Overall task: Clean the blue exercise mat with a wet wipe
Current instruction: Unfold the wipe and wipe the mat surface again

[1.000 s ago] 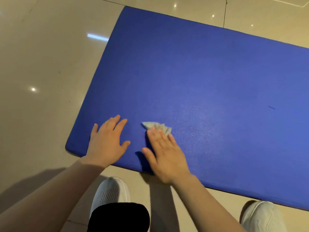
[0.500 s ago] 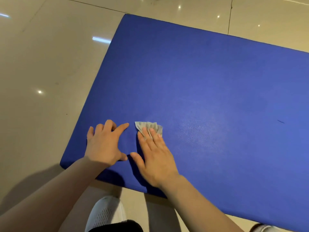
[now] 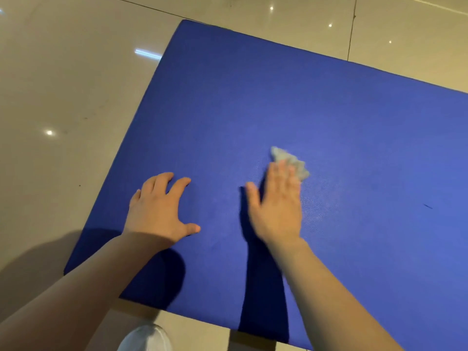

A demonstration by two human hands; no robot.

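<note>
The blue exercise mat (image 3: 291,102) lies flat on the floor and fills most of the view. My right hand (image 3: 277,206) presses a crumpled grey-white wet wipe (image 3: 291,159) onto the mat with straight fingers; the hand is blurred by motion and only the wipe's far edge sticks out past the fingertips. My left hand (image 3: 159,209) rests on the mat to the left, fingers spread and slightly arched, holding nothing.
Glossy beige floor tiles (image 3: 63,97) surround the mat on the left and at the back. A small dark mark (image 3: 428,206) sits on the mat at the right. The toe of a white shoe (image 3: 145,338) shows at the bottom edge, just below the mat.
My right hand has slid the wipe forward and to the right across the mat. My left hand has stayed planted near the mat's near-left corner. The view has shifted forward.
</note>
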